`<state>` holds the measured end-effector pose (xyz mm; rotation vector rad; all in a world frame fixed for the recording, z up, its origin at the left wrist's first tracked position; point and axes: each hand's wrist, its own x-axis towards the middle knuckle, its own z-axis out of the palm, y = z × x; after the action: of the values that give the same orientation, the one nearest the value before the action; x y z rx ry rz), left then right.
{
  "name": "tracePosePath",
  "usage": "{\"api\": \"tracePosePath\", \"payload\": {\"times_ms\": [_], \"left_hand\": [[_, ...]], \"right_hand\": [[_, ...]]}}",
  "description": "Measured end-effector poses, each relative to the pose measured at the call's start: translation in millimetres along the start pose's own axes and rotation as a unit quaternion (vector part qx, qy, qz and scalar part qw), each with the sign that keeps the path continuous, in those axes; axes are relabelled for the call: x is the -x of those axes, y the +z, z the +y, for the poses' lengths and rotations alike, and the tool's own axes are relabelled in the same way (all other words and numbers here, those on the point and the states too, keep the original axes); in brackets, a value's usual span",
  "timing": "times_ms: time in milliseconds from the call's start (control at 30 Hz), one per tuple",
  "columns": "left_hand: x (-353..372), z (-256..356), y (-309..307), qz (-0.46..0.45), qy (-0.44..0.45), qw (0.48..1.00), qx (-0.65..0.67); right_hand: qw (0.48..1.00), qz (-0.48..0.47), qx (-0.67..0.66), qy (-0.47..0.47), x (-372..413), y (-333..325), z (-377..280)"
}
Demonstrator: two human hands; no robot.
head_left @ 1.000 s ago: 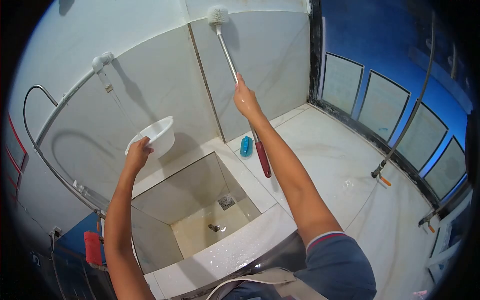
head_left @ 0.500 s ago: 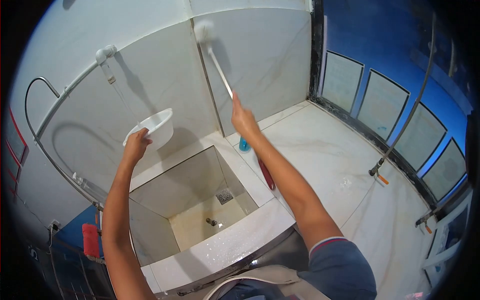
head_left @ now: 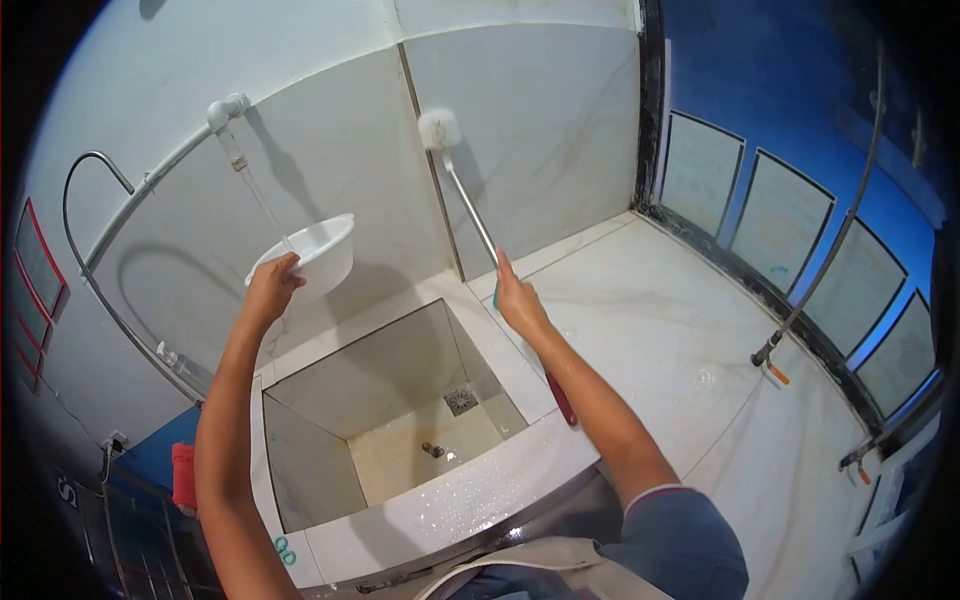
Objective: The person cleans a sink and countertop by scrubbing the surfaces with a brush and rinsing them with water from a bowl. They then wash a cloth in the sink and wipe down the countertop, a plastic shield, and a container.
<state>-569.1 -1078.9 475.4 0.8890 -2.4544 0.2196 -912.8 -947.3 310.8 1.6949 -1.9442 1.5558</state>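
My left hand [head_left: 270,292] is closed on the near rim of a white plastic bowl [head_left: 328,262], thumb at its edge. A stream of water from the wall tap [head_left: 233,150] falls into the tilted bowl, above the sink's back left. In my right hand [head_left: 520,302] is the handle of a long scrub brush [head_left: 468,203], fingers wrapped round it. The brush's white head rests against the tiled wall [head_left: 540,130], beside a dark vertical seam. Part of a teal object [head_left: 496,293] shows behind my right hand.
Below lies a deep square sink [head_left: 350,365] with a drain grate [head_left: 460,401] and a small dark fitting [head_left: 432,450]. A dark red handle [head_left: 562,400] lies on the counter [head_left: 660,320], partly behind my right forearm. Taps with orange levers [head_left: 778,374] stand at the right. A red cloth [head_left: 184,475] hangs left.
My right hand has drawn the brush down the wall, so its head sits lower along the seam. The bowl stays under the running water. The whole view has shifted slightly.
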Motion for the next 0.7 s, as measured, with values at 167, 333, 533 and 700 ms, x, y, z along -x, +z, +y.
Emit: {"api": "tracePosePath", "payload": {"times_ms": [167, 333, 533, 700], "left_hand": [[-12, -2, 0, -0.016, -0.017, 1.0, -0.003], [-12, 14, -3, 0.009, 0.01, 1.0, 0.018], [7, 67, -32, -0.137, -0.066, 0.988, 0.041], [-31, 107, -6, -0.291, 0.015, 0.956, 0.028]], "right_hand": [[0.998, -0.035, 0.003, 0.049, -81, -36, -31], [0.998, 0.015, 0.039, 0.044, -65, -35, 3], [0.977, 0.068, -0.058, 0.195, -91, -63, 124], [0.933, 0.07, -0.192, 0.295, -147, -102, 122]]}}
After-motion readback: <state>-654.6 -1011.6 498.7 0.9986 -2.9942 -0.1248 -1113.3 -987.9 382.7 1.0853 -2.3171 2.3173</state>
